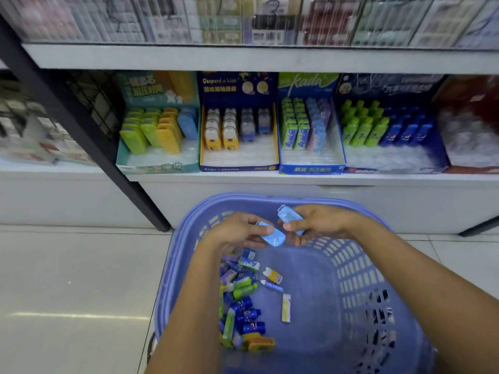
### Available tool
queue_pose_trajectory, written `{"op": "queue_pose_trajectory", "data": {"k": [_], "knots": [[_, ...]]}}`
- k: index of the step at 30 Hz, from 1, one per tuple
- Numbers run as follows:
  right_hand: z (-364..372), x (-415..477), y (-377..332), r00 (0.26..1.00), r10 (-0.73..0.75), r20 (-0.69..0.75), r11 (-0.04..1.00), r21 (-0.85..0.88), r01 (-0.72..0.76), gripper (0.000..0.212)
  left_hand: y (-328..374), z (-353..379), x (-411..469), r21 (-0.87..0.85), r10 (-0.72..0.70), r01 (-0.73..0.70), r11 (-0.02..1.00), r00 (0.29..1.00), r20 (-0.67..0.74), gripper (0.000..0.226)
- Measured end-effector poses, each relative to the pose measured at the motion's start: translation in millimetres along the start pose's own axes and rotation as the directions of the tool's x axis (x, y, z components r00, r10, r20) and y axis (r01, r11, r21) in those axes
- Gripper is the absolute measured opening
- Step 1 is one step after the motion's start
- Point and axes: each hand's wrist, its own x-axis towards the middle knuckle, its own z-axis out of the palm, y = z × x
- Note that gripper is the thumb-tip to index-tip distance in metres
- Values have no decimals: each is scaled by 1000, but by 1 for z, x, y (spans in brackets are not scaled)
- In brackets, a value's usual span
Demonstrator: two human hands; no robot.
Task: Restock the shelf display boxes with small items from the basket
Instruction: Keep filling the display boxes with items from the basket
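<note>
A blue plastic basket [378, 265] stands on the floor below the shelf. Several small items [243, 300] lie at its bottom left: green, blue, purple and yellow packs. My left hand [235, 230] holds a light blue case [272, 236] above the basket. My right hand [318, 222] grips a second light blue case [289, 215] close beside it. On the shelf stand display boxes: a teal box [159, 166] with green, yellow and blue cases, a navy and yellow box [239, 157], a blue kada box [310, 160] and a dark blue box [391, 157] of small bottles.
A black shelf post [81, 125] slants down to the floor left of the basket. A red box [472, 125] sits at the far right of the shelf. An upper shelf [256, 20] carries packaged goods. Tiled floor [67, 292] lies to the left.
</note>
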Motion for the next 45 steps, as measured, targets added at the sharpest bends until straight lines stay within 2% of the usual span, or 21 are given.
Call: {"op": "queue_pose_trajectory", "data": {"k": [2,4,6,7,9,11,15,17,20,23,26,28,30,32,34,36,39,45], "knots": [[-1,-8,-19,999,-50,-18,999,2,50,12,19,-9,-14,-28,24,-25,999,999,-27,9],[-1,-16,-38,992,-116,-48,988,-104,111,11,35,-15,-28,-91,67,-72,993,996,-63,8],[-1,-21,-54,958,-228,-174,955,-230,186,11,47,-17,-38,-157,134,-148,976,986,-99,7],[-2,-23,-60,920,-287,-266,945,-237,227,11,51,-17,-42,-184,168,-187,965,979,-113,8],[-4,-25,-72,835,-362,-414,931,-127,341,4,57,-18,-47,-219,226,-250,943,966,-128,10],[-9,-27,-80,793,-385,-472,900,-2,436,4,61,-18,-50,-243,276,-300,923,952,-129,10],[-15,-27,-88,822,-309,-479,851,248,464,15,67,-19,-48,-343,323,-392,854,915,-240,12],[-12,-24,-92,833,-253,-492,790,392,471,22,69,-21,-47,-401,324,-431,808,894,-308,9],[-3,-17,-104,821,-276,-501,740,435,513,20,72,-30,-52,-454,344,-498,739,858,-382,13],[12,-5,-125,764,-340,-549,805,251,538,25,73,-43,-61,-454,374,-592,666,792,-483,12],[27,11,-153,659,-482,-577,845,-107,524,25,71,-59,-73,-397,369,-671,626,704,-607,10],[37,27,-172,599,-608,-521,792,-343,505,30,69,-70,-79,-347,344,-707,616,638,-689,10],[44,46,-189,545,-687,-480,719,-556,417,35,65,-80,-84,-320,309,-734,599,581,-753,14],[49,66,-202,520,-722,-456,666,-661,346,37,63,-87,-87,-327,275,-751,574,553,-787,17],[53,85,-208,537,-743,-400,615,-725,310,35,61,-91,-88,-347,247,-758,553,547,-800,18],[54,101,-208,588,-738,-330,552,-797,246,35,59,-95,-88,-366,233,-760,536,550,-802,19],[51,116,-208,647,-702,-297,525,-829,190,38,58,-98,-88,-375,228,-759,532,555,-800,20],[45,128,-212,679,-694,-237,418,-901,113,38,58,-102,-87,-383,216,-748,541,565,-796,19]]}}
